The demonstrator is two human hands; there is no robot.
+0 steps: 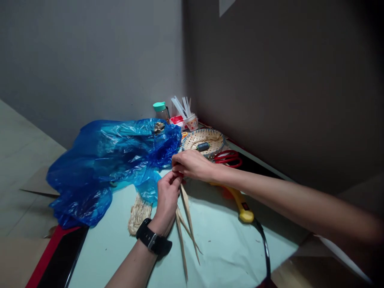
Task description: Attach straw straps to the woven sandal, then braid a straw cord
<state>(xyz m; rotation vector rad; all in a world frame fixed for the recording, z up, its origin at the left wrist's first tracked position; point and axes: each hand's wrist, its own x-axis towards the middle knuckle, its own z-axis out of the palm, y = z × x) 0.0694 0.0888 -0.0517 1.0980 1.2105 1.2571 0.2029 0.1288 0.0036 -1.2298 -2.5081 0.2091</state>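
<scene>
My left hand (168,193), with a black watch on its wrist, is closed in a pinch over the table. Several pale dried-fibre strips (186,204) hang from beneath its fingers, their pointed ends spreading toward me. My right hand (193,165) meets it from the right, fingers bent and pinched close to the left fingertips. A bit of red shows between the two hands; what it is I cannot make out. Left of my left wrist lies a bundle of braided pale fibre (138,216), partly under a crumpled blue plastic bag (111,160).
Behind my hands a woven basket (214,138) holds a dark thread spool (203,147). Red-handled scissors (229,157) and a corded yellow glue gun (243,206) lie to the right. A green-lidded jar (160,108) and a cup of white sticks (191,121) stand near the wall corner.
</scene>
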